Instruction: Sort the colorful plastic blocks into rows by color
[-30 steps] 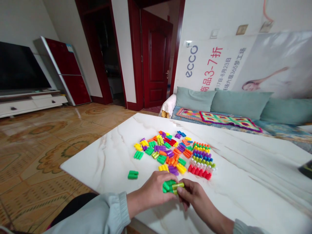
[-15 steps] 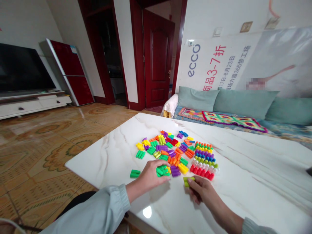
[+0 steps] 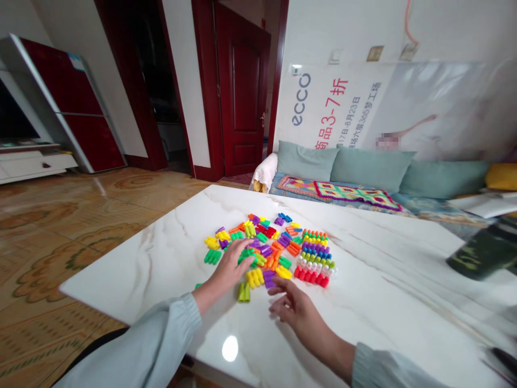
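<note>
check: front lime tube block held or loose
Loose: the lime tube block lies on the tabletop; left hand and right hand don't touch it.

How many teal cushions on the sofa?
3, in a row along the sofa: left cushion by the white-draped armrest, middle cushion, right cushion toward the yellow item. Any behind these would be hidden.

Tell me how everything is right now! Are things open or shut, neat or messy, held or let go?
Left hand: over the loose pieces; can't tell if gripping.
Right hand: open, holding nothing.
Loose pieces: scattered.
Lime-green piece: lying on the table, not held.
Coloured rows: neatly lined up.
Red door: partly open.
Fridge: shut.
TV screen: dark.
</note>
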A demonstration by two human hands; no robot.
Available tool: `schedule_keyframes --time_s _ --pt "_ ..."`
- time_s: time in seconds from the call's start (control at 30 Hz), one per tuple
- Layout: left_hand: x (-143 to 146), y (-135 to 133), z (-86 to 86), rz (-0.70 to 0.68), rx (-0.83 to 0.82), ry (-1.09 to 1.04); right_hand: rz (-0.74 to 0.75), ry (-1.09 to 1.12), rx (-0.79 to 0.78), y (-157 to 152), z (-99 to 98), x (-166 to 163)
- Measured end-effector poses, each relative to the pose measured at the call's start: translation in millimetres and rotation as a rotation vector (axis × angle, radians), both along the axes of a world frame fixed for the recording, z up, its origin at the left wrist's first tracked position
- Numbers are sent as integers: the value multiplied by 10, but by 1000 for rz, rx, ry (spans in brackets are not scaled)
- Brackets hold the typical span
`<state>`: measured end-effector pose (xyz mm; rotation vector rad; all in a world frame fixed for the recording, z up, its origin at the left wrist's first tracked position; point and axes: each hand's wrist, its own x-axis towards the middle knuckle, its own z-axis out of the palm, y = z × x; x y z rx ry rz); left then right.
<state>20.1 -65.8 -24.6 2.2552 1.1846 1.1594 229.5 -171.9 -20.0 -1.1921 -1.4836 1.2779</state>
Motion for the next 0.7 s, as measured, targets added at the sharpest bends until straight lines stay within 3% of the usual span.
schedule_keyframes --time_s 0.13,0.33,0.53,0.7 --pt "-30 -95 -62 -50 -43 254 91 -279 72 -148 -105 -6" --pt "-15 -426 37 -154 19 591 145 -435 316 -121 -133 157" --pt "7 -469 -42 -118 -4 600 335 -708 573 -126 -130 285" --pt "36 -378 -83 -108 160 504 428 -831 671 -143 -149 307"
